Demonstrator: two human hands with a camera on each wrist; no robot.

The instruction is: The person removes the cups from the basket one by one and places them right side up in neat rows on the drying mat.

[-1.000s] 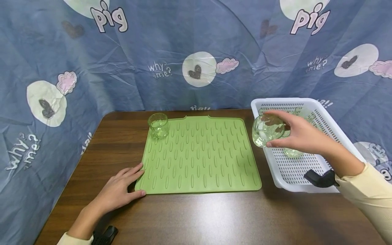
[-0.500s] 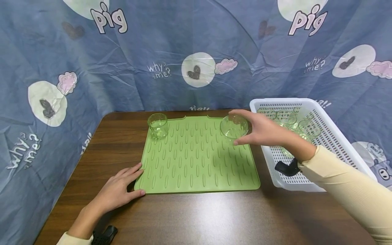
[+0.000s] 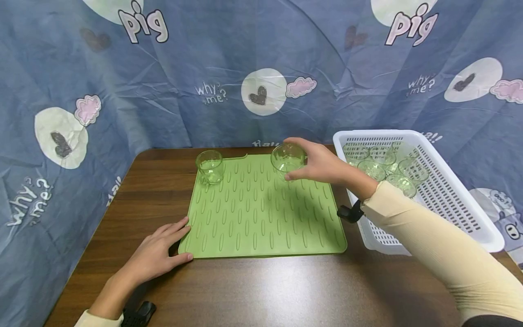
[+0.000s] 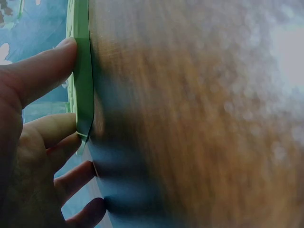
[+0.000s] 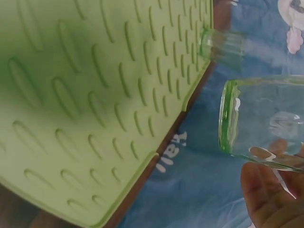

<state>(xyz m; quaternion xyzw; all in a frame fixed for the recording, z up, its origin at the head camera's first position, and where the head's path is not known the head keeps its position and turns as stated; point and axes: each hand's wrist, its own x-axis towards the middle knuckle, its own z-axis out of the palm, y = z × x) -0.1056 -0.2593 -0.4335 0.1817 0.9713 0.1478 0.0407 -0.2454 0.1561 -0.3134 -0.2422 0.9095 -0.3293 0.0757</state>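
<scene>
My right hand (image 3: 316, 161) grips a clear green-tinted glass (image 3: 286, 159) by its side, over the back of a green ridged mat (image 3: 261, 213). In the right wrist view the held glass (image 5: 261, 118) hangs apart from the mat, its thick base towards the mat. Another such glass (image 3: 210, 168) stands upright at the mat's back left corner. My left hand (image 3: 159, 250) rests at the mat's front left corner, fingers extended and touching its edge; in the left wrist view its thumb (image 4: 52, 66) lies against the green edge.
A white perforated basket (image 3: 461, 218) stands on the right of the brown wooden table (image 3: 261, 290), with several similar glasses (image 3: 402, 184) grouped towards its back. A blue printed cloth (image 3: 229, 118) hangs behind the table.
My right hand has carried the glass from above the basket leftwards to over the mat's back part. The left hand has stayed at the mat's corner.
</scene>
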